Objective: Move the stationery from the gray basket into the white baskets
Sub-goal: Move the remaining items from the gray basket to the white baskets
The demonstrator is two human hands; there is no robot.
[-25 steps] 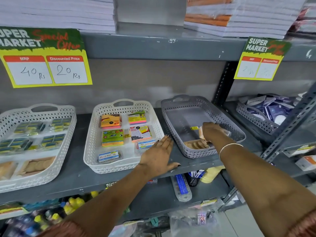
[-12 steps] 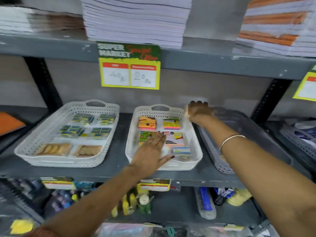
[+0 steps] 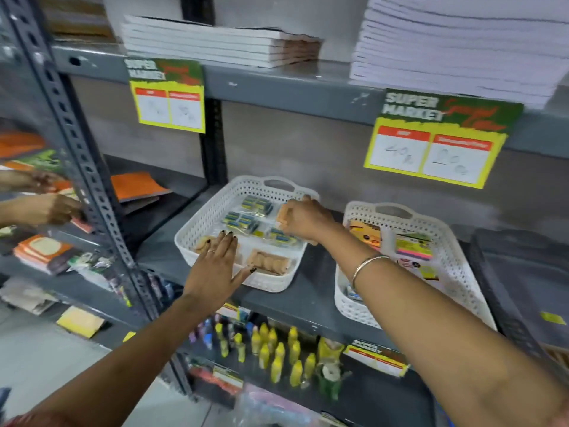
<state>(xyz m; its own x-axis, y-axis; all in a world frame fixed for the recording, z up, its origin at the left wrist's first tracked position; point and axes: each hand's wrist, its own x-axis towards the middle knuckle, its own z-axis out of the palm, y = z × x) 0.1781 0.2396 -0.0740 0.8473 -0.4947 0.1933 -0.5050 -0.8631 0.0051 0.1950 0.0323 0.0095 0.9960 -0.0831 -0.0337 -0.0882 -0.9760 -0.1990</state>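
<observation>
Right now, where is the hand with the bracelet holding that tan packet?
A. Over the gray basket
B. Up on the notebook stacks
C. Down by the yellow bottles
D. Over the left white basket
D: the right hand holds the tan packet above the left white basket.

You face two white baskets [image 3: 215, 211] with perforated walls on a dark gray shelf [image 3: 308, 300]. The tan packet [image 3: 283, 217] in your right hand [image 3: 303, 218] matches the tan ones lying among blue-and-yellow packs [image 3: 243, 221]. Your nails [image 3: 229, 233] are black. Price cards [image 3: 437, 140] are yellow, green and red; bottles [image 3: 277, 349] below are yellow.
</observation>
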